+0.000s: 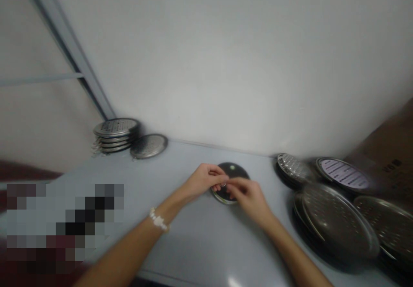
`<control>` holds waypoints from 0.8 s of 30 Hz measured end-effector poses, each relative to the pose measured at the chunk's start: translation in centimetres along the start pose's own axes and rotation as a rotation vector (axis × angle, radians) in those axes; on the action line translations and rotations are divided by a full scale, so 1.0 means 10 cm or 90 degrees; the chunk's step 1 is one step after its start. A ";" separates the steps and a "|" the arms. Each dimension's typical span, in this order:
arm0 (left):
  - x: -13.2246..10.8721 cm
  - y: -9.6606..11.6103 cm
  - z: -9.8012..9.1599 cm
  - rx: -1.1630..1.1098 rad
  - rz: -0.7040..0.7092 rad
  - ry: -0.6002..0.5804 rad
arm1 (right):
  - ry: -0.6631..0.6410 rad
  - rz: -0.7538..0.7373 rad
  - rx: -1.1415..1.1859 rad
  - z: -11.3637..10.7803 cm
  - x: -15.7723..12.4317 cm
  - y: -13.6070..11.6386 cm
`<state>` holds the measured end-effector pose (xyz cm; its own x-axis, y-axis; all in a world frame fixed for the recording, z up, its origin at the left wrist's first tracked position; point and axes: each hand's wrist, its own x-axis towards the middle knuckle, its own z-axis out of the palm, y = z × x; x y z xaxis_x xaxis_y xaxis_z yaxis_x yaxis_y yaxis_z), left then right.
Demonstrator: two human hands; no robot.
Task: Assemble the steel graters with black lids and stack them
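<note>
Just above a dark round disc (232,173) with a shiny rim, my left hand (209,178) and my right hand (248,194) meet at the fingertips. The fingers of both are pinched together around something small, with a pale glint between them, too small and blurred to name. The disc lies on the grey table (193,239), partly covered by my hands, and a light spot shows near its far edge. A white beaded bracelet (158,220) circles my left wrist.
At the back left stand a stack of round metal discs with dotted faces (116,128) and a single disc (149,146). Several larger discs (338,222) crowd the right side, one with a printed label (345,175). A cardboard box (387,149) and a pale wall (219,63) border the table.
</note>
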<state>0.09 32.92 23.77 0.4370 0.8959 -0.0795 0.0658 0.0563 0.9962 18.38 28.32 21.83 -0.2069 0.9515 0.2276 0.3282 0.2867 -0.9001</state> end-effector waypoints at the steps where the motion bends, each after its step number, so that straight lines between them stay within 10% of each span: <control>1: 0.00 0.00 0.01 0.000 -0.004 0.005 | -0.002 -0.022 -0.030 0.01 -0.01 0.00; 12: 0.02 -0.04 -0.03 0.057 0.010 -0.005 | 0.019 0.036 0.000 0.00 0.00 0.00; 24: 0.00 -0.05 0.06 0.009 0.034 -0.002 | 0.010 -0.138 -0.255 -0.01 -0.02 0.08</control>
<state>0.58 32.66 23.26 0.4433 0.8960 -0.0259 0.0546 0.0019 0.9985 18.76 28.35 21.10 -0.2969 0.8658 0.4029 0.6108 0.4965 -0.6168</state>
